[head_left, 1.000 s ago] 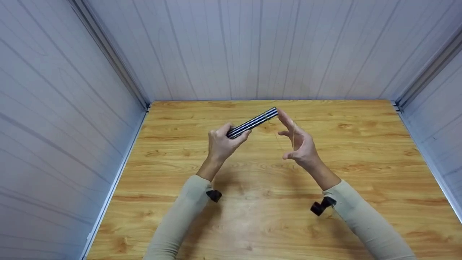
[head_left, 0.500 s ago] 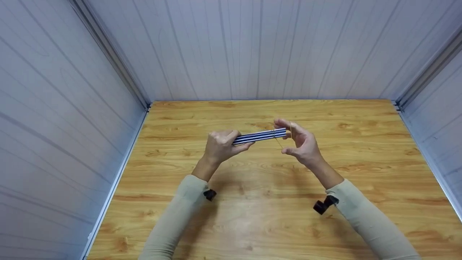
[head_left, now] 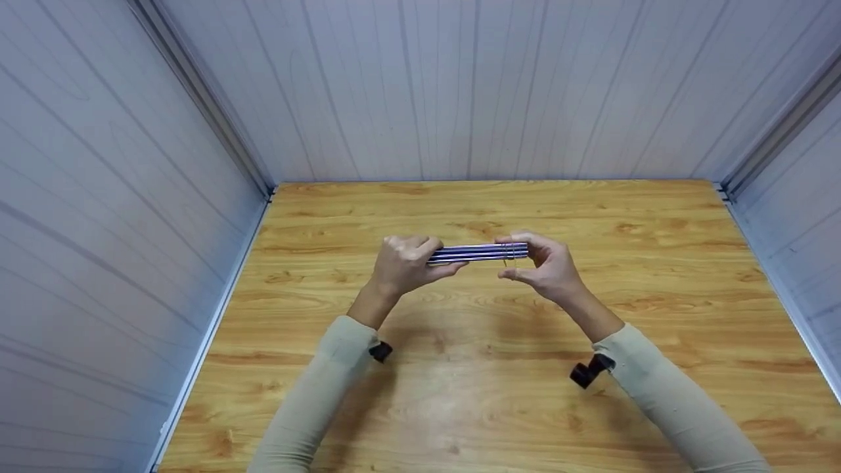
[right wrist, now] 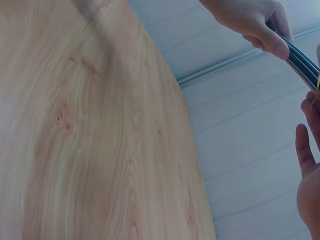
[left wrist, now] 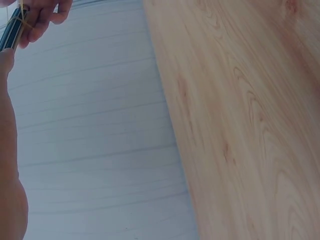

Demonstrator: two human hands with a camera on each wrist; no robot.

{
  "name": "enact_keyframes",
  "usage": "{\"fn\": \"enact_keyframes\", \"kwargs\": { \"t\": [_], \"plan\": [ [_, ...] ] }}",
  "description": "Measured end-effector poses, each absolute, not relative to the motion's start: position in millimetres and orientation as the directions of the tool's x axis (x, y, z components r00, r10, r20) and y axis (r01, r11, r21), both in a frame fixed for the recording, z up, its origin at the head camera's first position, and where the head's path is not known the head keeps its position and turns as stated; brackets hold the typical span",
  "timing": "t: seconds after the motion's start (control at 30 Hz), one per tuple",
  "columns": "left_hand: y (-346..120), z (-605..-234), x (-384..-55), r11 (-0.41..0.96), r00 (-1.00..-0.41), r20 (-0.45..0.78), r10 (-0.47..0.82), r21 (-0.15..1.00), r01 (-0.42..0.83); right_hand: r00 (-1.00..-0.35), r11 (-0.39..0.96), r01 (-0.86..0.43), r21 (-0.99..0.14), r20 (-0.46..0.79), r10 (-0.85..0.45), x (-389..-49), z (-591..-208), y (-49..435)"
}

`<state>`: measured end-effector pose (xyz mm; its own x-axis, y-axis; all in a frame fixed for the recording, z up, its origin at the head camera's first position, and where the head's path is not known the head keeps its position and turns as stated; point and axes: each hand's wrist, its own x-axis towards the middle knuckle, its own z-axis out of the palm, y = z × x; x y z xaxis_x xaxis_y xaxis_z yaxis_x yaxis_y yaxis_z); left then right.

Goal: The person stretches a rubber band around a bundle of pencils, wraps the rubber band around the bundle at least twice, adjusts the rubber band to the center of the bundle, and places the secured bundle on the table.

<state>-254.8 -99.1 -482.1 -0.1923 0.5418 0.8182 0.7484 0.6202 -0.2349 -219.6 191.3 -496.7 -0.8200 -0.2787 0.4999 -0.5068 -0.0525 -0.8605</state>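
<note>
A bundle of slim dark pencils (head_left: pixel 470 253) with bright lengthwise stripes is held nearly level above the table. The left hand (head_left: pixel 402 268) grips its left end, thumb along the near side. Around the right end runs a thin yellowish rubber band (head_left: pixel 510 263), part of it stretched toward the right thumb. The right hand (head_left: pixel 552 268) is bent round that end, with fingers behind the bundle and thumb in front, holding the band. At the left wrist view's upper corner the bundle (left wrist: pixel 11 34) is partly cut off. The right wrist view shows the left hand (right wrist: pixel 260 27) gripping it.
A wood-grain table (head_left: pixel 447 394) lies below both hands. Pale panelled walls (head_left: pixel 433 85) enclose it at the back and on both sides. Small black wrist cameras (head_left: pixel 588 371) hang from the light sleeves (head_left: pixel 670 401).
The bundle has swung from tilted up at its right end to nearly level. The right fingers and thumb have closed in around that end, and the stretched band has come round it.
</note>
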Motion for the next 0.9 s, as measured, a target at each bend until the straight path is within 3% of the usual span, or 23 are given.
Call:
{"fn": "enact_keyframes", "kwargs": {
  "t": [0.17,0.5,0.9],
  "plan": [
    [-97,-480,-254,0.615,-0.191,0.807,0.558,-0.248,0.749,-0.851,-0.007,-0.475,-0.880,0.461,-0.252,-219,-494,189],
    [-95,-477,-253,0.587,-0.183,0.790,0.586,-0.258,0.767,-0.796,-0.137,-0.485,-0.863,0.501,-0.338,-222,-498,192],
    [-97,-482,-254,0.611,-0.240,0.767,0.595,-0.237,0.755,-0.770,-0.124,-0.498,-0.858,0.504,-0.392,-224,-499,205]
  ]
}}
